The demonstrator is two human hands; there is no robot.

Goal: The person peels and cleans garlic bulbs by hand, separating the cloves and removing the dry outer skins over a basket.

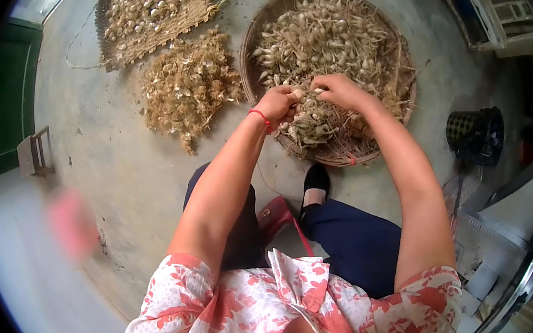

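Observation:
Over the near part of a round wicker basket [246, 58], my two hands work close together. My left hand [276, 105], with a red cord at the wrist, is closed around a pale garlic bulb [298, 95]. Just to its right, the fingers of my right hand [341, 91] are pinched on another small whitish bulb [319, 91]. Many garlic bulbs [330, 33] with dry stems fill the far part of the basket. A smaller bunch of stemmed bulbs [310, 128] lies beneath my hands, near the basket's front rim.
A heap of dry brown trimmings [189, 80] lies on the floor left of the basket. Behind it stands a square woven tray [165, 37] with trimmed bulbs. A small wooden chair [494, 17] and a black-lined bin [476, 134] stand at right. A pink stool [279, 220] shows between my legs.

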